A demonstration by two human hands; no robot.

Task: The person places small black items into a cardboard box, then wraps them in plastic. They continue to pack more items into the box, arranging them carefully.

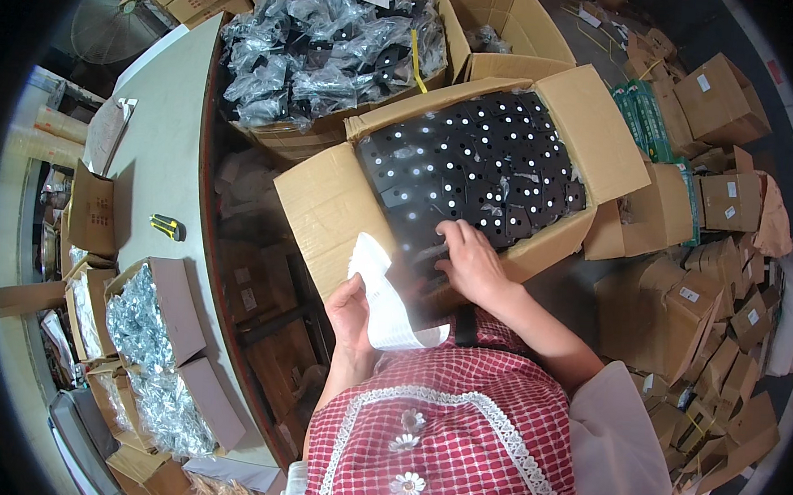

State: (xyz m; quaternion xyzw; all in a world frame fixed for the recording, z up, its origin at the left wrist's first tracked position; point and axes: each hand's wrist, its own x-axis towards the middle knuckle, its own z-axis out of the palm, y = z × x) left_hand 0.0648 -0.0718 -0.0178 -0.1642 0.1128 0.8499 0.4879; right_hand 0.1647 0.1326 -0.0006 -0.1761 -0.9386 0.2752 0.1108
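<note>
By the box (604,137), the left hand (348,312) pinches paper (384,305) — a loose pinch could drop it. The right hand (475,262) reaches in, fingers apart.

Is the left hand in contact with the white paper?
Touching: the head view shows the left hand holding the white paper, its thumb against the paper's edge.

The pale counter (174,119) carries a yellow-and-black cutter (165,227) near its middle and open boxes (180,312) along its left edge.
</note>
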